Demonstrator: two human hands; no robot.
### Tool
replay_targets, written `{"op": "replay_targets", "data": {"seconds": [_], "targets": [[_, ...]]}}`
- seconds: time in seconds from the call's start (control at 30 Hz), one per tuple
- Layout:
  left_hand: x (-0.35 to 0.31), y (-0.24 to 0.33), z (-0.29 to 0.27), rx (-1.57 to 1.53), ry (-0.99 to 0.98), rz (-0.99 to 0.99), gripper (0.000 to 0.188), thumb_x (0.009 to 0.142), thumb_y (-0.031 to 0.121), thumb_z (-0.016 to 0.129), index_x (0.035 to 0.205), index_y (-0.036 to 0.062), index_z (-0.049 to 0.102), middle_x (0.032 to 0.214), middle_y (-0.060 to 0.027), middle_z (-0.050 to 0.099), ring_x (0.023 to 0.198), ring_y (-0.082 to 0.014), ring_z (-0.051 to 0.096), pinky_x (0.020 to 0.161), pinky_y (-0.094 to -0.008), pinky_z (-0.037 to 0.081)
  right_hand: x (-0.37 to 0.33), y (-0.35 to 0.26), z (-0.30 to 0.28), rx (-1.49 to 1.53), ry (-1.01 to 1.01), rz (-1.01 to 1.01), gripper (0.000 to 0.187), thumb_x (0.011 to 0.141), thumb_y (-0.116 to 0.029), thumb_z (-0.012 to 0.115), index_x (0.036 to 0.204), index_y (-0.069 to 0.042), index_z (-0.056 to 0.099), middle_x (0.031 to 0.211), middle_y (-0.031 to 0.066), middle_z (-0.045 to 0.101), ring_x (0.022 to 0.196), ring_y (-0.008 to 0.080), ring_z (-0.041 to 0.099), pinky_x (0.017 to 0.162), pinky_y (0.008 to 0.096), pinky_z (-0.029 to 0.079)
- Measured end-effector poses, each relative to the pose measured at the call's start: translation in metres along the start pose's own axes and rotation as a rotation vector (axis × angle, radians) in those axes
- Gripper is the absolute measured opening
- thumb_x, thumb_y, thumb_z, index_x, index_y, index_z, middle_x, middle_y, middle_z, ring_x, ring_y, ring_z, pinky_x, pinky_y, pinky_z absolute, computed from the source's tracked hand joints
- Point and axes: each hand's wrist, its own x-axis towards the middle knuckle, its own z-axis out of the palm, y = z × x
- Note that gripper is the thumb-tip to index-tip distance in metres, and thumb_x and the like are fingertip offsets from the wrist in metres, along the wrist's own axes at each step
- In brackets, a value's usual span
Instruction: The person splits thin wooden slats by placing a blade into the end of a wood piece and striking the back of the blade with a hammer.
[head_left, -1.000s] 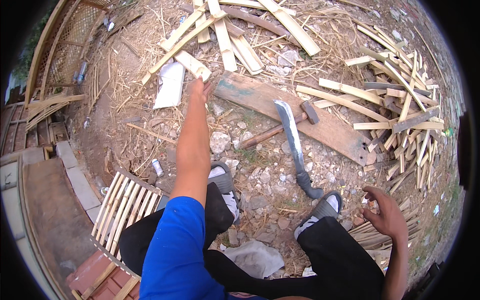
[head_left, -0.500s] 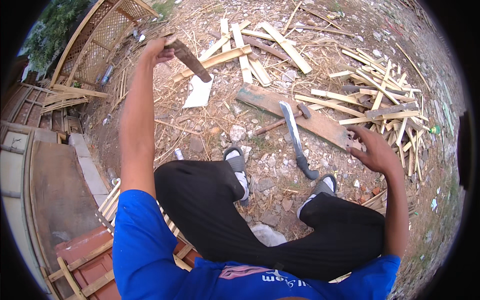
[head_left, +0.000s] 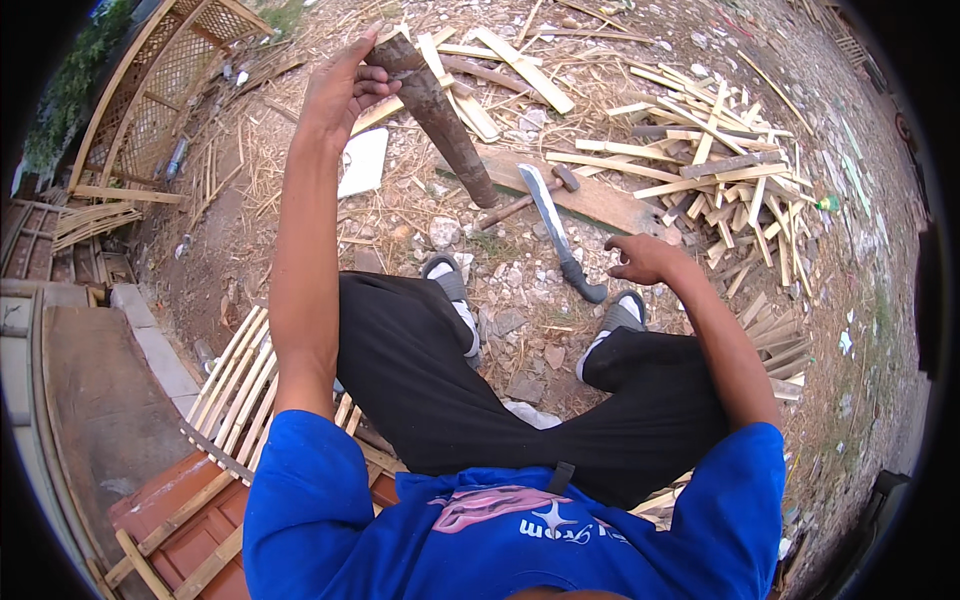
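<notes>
Raised at the upper left, my left hand [head_left: 345, 95] grips the top end of a rough, dark brown piece of wood [head_left: 440, 118], which hangs tilted down to the right. Its lower end is in front of a flat plank [head_left: 600, 203] on the ground. My right hand [head_left: 645, 260] is empty, fingers apart and slightly bent, just right of a machete [head_left: 553, 225]. The machete's pale curved blade rests on the plank and its dark handle points toward my right foot. A hammer [head_left: 566, 178] with a wooden handle lies beside the blade, partly on the plank.
A heap of split sticks [head_left: 725, 150] lies to the right, with longer split pieces [head_left: 525, 70] at the far side. A white flat sheet [head_left: 363, 162] is on the stony ground. Lattice panels [head_left: 150, 100] stand far left; slatted wood [head_left: 232, 385] is beside my left leg.
My left hand has swung the piece of wood rightward and nearer, over the plank's left part. My right hand has moved left from the plank's end toward the machete handle. The view has shifted slightly.
</notes>
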Motion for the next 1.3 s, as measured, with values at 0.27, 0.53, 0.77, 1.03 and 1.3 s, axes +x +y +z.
{"op": "replay_targets", "data": {"seconds": [0.27,0.53,0.77,1.03,1.3], "targets": [[0.001,-0.017,0.04,0.015,0.067,0.028,0.032,0.093,0.031,0.064,0.093,-0.0005,0.059,0.066,-0.0063,0.057,0.057,-0.0133,0.055,0.078,-0.035,0.059,0.106,0.032,0.144,0.159,0.113,0.47,0.065,0.077,-0.036,0.071,0.129,-0.005,0.049,0.119,0.0229,0.062,0.112,0.0382,0.06,0.093,0.0464,0.05],[0.027,-0.066,0.029,0.058,0.012,-0.003,0.035,0.097,0.037,0.057,0.098,0.0015,0.06,0.074,-0.0096,0.065,0.075,-0.0206,0.067,0.077,-0.0362,0.059,0.136,0.033,0.269,0.049,0.488,0.569,0.085,0.069,-0.036,0.079,0.135,-0.002,0.037,0.108,0.0223,0.063,0.102,0.0388,0.063,0.101,0.0529,0.038],[0.028,-0.059,0.026,0.167,0.03,-0.048,0.04,0.094,0.045,0.06,0.102,0.0061,0.061,0.075,-0.0067,0.066,0.074,-0.017,0.066,0.074,-0.031,0.056,0.132,0.022,0.222,0.303,0.306,0.577,0.078,0.068,-0.037,0.075,0.128,0.001,0.043,0.1,0.0237,0.066,0.095,0.0383,0.065,0.089,0.0511,0.046],[0.015,-0.059,0.053,0.187,-0.032,-0.078,0.046,0.098,0.048,0.051,0.106,0.004,0.06,0.078,-0.0062,0.066,0.081,-0.0154,0.066,0.072,-0.0291,0.055,0.105,0.001,0.068,0.873,0.446,0.354,0.029,0.07,-0.02,0.073,0.088,0.0,0.066,0.073,0.0098,0.067,0.063,0.0186,0.062,0.061,0.0343,0.049],[0.01,-0.057,0.073,0.097,-0.145,0.053,0.041,0.103,0.04,0.044,0.107,0.0011,0.059,0.083,-0.0103,0.071,0.084,-0.0159,0.066,0.086,-0.0315,0.05,-0.006,-0.143,-0.063,1.2,0.777,0.043,0.027,0.075,-0.007,0.069,0.1,-0.002,0.06,0.073,-0.0001,0.058,0.059,0.0083,0.053,0.054,0.0262,0.042]]}}
